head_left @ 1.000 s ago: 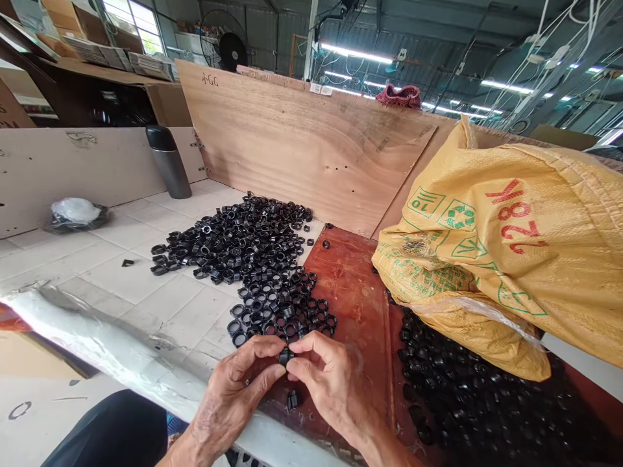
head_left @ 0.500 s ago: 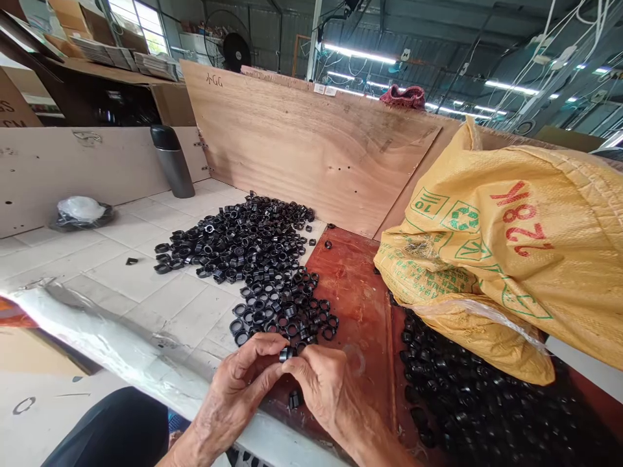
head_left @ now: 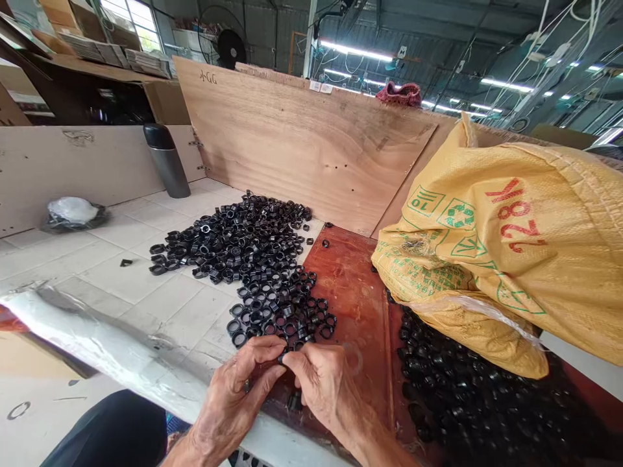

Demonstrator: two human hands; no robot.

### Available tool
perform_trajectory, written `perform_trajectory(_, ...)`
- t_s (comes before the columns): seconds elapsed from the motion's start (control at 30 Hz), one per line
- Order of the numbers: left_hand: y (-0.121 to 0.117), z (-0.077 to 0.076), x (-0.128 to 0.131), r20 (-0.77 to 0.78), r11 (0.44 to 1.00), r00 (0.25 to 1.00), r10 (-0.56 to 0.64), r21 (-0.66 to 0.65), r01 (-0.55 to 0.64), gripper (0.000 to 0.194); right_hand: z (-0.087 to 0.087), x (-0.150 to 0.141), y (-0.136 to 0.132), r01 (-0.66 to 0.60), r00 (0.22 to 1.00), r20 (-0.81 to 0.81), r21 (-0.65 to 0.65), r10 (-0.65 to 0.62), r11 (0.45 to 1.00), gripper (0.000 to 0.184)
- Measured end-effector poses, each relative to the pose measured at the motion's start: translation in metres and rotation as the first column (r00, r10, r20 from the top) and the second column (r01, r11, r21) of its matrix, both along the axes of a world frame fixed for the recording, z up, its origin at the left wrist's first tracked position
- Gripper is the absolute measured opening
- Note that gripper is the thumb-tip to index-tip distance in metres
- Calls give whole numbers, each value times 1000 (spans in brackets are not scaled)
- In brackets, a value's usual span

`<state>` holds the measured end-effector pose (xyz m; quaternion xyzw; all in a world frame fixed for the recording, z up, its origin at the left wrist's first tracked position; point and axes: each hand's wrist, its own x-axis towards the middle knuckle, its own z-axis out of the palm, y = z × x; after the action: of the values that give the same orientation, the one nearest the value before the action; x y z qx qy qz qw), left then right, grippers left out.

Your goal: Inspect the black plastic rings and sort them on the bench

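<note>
Head view, bottom centre of the frame: the left hand [head_left: 238,389] and the right hand [head_left: 326,389] meet fingertip to fingertip, both nearly closed, pinching a small black plastic ring [head_left: 281,356] mostly hidden between them. Just above spreads a heap of black plastic rings [head_left: 243,240]; a yellow woven sack [head_left: 516,240] fills the right side.

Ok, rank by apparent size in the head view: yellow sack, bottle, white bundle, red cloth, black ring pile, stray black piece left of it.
Largest to smallest:
1. Yellow sack
2. Black ring pile
3. Bottle and white bundle, too alike to rank
4. Red cloth
5. Stray black piece
</note>
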<state>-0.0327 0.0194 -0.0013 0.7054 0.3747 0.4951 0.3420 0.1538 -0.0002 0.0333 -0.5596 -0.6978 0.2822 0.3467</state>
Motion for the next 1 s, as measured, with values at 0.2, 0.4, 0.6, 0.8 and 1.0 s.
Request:
perform_trajectory(0.2,1,15,2,149,991,989,-22,-126,41,14,13,5,1,-111,987,-102,93,121,989,23)
perform_trajectory(0.4,0,5,0,-18,1000,1000,20,8,-20,19,5,3,1,-86,969,-244,-171,42,982,14)
perform_trajectory(0.6,2,7,1,-1,997,1000,14,-79,-14,16,12,6,3,6,975,-217,-151,-39,989,18)
perform_trajectory(0.8,2,7,1,18,996,1000,17,-85,-15,13,9,2,5,-58,944,-331,-179,-5,982,7)
perform_trajectory(1.0,0,7,5,-103,998,994,40,59,-34,17,11,1,4,-35,939,-329,-371,-96,928,16)
